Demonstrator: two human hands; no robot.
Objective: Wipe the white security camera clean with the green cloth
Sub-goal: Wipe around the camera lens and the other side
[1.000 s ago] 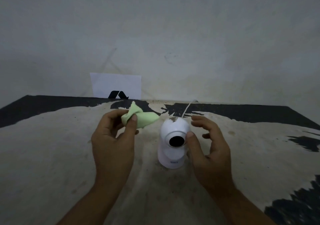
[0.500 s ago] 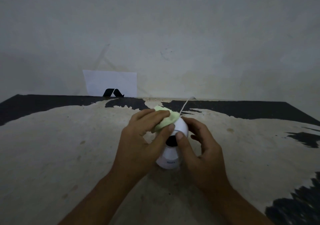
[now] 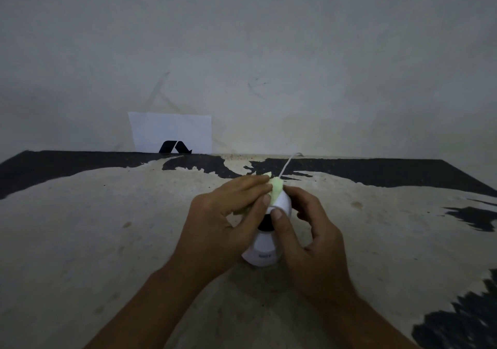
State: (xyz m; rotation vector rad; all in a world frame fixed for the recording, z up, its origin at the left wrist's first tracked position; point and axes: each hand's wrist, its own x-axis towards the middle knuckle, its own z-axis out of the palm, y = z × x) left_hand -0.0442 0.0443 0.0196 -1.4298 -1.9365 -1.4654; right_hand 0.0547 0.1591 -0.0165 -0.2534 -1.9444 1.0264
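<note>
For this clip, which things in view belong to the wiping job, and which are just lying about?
In use:
- white security camera, standing on the table
- green cloth, pressed on the camera's top by the left hand
- right hand, steadying the camera
- camera's white cable

Lying about:
- white paper with black logo, against the wall

Dim, flat light throughout; we see no window or lamp. We note a bare grey-white wall point(image 3: 269, 53) filling the upper half, marked with faint scuffs and thin scratch lines. Below it runs the counter point(image 3: 94, 227), its black coating worn away to pale beige across most of the top, with black left along the far edge and in patches at the right. A white paper sheet point(image 3: 172, 131) with a black logo leans against the wall.
</note>
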